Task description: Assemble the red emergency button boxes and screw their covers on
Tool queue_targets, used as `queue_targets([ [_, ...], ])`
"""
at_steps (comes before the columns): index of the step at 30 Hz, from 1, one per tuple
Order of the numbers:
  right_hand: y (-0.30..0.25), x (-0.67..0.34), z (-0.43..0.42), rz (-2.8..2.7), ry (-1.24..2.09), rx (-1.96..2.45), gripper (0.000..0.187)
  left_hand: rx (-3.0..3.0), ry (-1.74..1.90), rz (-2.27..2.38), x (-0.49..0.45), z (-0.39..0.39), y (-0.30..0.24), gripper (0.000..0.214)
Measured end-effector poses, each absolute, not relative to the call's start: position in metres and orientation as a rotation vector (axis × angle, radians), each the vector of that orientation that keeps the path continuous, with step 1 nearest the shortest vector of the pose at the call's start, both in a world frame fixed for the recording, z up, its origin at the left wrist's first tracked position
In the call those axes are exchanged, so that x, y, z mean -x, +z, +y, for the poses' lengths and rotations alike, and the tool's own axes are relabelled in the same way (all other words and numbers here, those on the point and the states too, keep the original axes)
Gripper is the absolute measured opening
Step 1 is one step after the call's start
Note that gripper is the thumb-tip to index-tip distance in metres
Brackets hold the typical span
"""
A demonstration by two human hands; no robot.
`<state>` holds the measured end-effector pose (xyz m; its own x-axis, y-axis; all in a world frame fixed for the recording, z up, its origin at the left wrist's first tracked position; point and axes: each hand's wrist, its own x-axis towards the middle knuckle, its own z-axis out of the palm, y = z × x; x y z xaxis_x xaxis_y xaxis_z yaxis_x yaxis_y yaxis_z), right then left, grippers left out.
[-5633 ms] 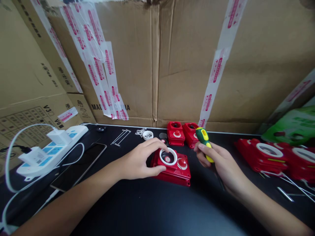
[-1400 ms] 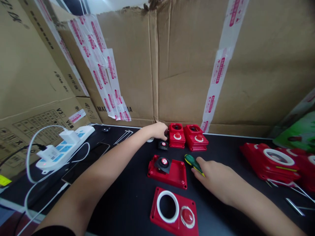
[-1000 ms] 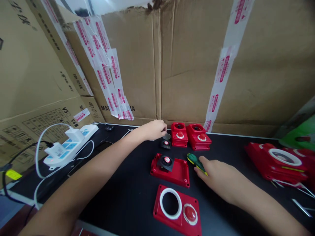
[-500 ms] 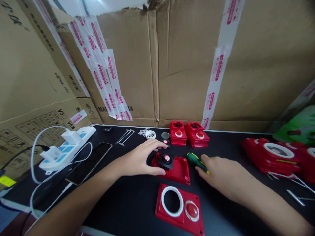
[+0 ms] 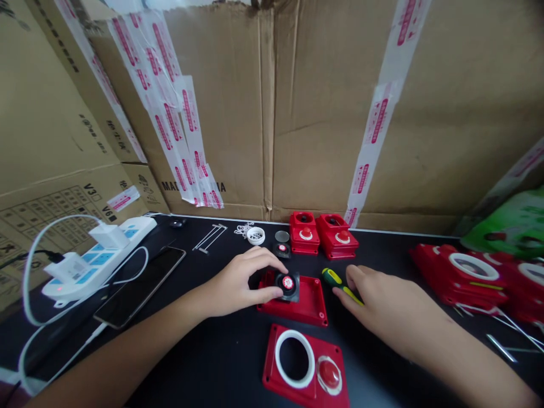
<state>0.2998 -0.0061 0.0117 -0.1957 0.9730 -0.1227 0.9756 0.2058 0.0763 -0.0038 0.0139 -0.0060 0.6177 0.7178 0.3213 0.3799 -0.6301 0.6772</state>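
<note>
My left hand reaches in from the left, its thumb and forefinger at the sides of a black square part with a round red-and-white label. This part sits in the left half of an open red plastic housing, slightly skewed. My right hand is closed on a screwdriver with a green and yellow handle; its tip is hidden. In front of the housing lies a red cover with a white ring and a red dome. Behind my left fingers rests a similar black part.
At the back stand red assembled units, a white cup of small screws and a clear disc. More red units lie at right. A power strip and phone are at left. Cardboard walls close off the back.
My left thumb and forefinger have closed in on the black part, which now sits differently in the housing. The screwdriver stays in my right hand. The view has shifted slightly.
</note>
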Motion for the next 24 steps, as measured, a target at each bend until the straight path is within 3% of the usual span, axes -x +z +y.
queue_targets([
  [10, 0.015, -0.298, -0.004, 2.338, -0.071, -1.902, 0.029, -2.438, 0.848, 0.897, -0.009, 0.005, -0.001, 0.015],
  [19, 0.021, -0.301, -0.006, 2.407, -0.186, -1.884, 0.031, -2.432, 1.151, 1.049, -0.018, 0.016, 0.014, 0.012],
  [24, 0.022, -0.303, -0.005, 2.434, -0.255, -1.861, 0.031, -2.639, 0.903, 1.209, -0.020, 0.062, 0.023, 0.010],
])
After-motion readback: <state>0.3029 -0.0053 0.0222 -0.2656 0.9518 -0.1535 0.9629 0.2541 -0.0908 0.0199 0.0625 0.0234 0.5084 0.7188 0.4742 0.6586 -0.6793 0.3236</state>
